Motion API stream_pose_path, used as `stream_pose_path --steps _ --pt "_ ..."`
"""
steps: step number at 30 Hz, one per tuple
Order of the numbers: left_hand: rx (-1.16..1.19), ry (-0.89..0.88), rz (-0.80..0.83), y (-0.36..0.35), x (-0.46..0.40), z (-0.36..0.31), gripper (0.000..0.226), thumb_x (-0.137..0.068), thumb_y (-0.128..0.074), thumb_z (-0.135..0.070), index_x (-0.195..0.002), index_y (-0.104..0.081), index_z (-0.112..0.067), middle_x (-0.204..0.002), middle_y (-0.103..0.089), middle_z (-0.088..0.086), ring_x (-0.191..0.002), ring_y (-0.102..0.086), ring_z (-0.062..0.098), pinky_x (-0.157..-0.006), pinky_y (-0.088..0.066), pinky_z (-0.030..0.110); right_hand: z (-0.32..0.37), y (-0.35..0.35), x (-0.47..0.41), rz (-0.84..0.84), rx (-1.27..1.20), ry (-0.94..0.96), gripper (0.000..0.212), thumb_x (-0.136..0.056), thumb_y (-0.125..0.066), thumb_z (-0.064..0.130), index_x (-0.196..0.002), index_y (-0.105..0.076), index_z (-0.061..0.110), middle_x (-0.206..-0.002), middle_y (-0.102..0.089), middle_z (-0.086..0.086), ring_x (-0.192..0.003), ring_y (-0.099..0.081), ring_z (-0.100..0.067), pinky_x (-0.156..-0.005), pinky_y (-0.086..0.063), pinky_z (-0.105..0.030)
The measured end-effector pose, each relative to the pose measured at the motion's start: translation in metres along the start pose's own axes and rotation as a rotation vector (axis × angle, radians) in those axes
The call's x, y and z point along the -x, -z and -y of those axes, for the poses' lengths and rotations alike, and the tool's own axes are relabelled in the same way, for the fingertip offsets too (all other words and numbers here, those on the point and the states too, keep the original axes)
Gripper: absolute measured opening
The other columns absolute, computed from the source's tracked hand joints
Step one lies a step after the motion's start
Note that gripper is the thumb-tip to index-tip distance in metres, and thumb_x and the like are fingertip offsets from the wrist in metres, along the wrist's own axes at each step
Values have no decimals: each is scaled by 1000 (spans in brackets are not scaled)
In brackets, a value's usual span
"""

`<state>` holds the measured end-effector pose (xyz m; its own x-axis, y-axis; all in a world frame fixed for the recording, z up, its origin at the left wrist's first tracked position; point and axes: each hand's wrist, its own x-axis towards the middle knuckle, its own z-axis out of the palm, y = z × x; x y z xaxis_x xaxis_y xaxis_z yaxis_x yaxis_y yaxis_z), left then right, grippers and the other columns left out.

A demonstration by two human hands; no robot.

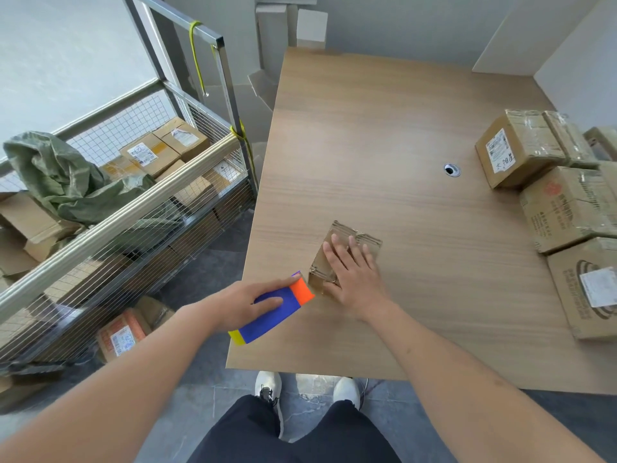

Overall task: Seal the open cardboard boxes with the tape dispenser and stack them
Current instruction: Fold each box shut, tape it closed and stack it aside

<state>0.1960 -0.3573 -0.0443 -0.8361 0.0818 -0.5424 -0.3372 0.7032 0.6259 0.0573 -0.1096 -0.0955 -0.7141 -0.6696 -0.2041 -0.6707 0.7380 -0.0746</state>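
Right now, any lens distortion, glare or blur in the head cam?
Head view: strong wide-angle bowing, table edges and cart rail curve; light soft and even, only a faint shadow beside the small box; no glare; both hands and the tape dispenser are sharp.

Just one view here, a wide-angle head cam looking forward and steeply down. It sits right above the near edge of the table [384, 135], close enough that both forearms run in from the bottom corners and the person's legs and shoes [268, 385] show straight below. The lens bends the edges a lot. The table fills the middle and right, a wire cart [140, 208] takes the left side, and a wall closes off the top.
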Motion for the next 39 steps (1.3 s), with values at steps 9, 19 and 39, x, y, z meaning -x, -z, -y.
stream_pose_path --steps 9,19,39 --pt "-69 -242 -143 12 17 -20 68 -105 -54 -37 -151 -15 -67 -111 -54 -12 -97 -56 15 -91 -47 37 -26 50 8 79 -118 166 94 -86 -57 1 -161 -16 40 -171 -1 9 -157 -3 -20 -127 -6 -38" --pt "-39 -417 -243 10 19 -59 82 -95 -69 -32 -158 -20 -53 -143 -43 -29 -131 -49 8 -106 -45 41 -21 120 42 96 -1311 62 21 -96 -71 18 -115 -77 11 -102 -76 -15 -89 -70 -16 -91 -58 -34" --pt "-128 -475 -264 16 14 -116 87 -97 -71 -21 -155 -19 -61 -140 -39 -41 -130 -38 -13 -100 -34 12 -65 151 60 213 -1466 20 28 -105 -58 23 -119 -71 3 -108 -75 -20 -96 -73 -30 -89 -60 -45"
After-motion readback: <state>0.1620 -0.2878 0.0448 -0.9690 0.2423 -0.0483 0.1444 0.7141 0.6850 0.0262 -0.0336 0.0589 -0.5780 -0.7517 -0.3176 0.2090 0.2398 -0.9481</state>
